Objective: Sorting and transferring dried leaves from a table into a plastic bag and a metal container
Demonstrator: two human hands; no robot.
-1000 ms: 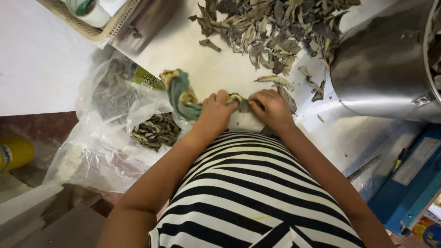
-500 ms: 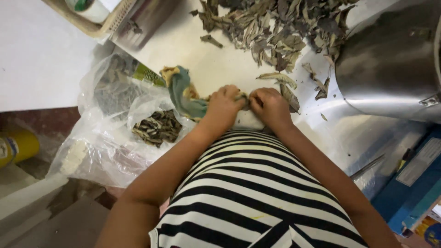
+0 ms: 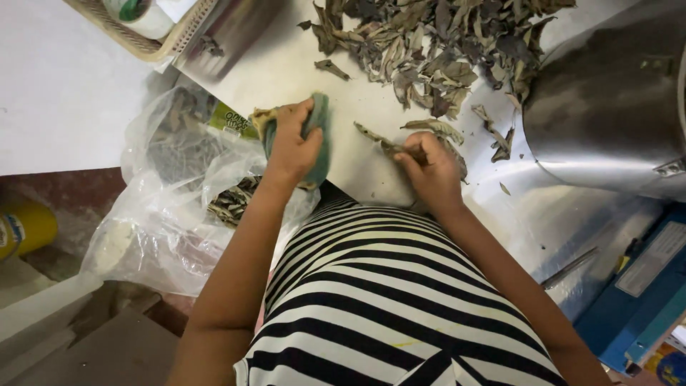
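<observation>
Dried leaf [image 3: 379, 137] pinched in right hand [image 3: 431, 171] grip

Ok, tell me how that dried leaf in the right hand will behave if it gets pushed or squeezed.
The leaf looks curled and shrivelled, so it is probably brittle and may crack if squeezed. It looks thin like those in the pile, so likely very light; a push would slide it easily on the smooth metal table. The right hand pinches only one end, so it seems stiff enough to stay straight.

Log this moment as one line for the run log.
left hand grips green cloth | right hand pinches dried leaf | leaf pile beyond on metal table | plastic bag at left edge
</observation>
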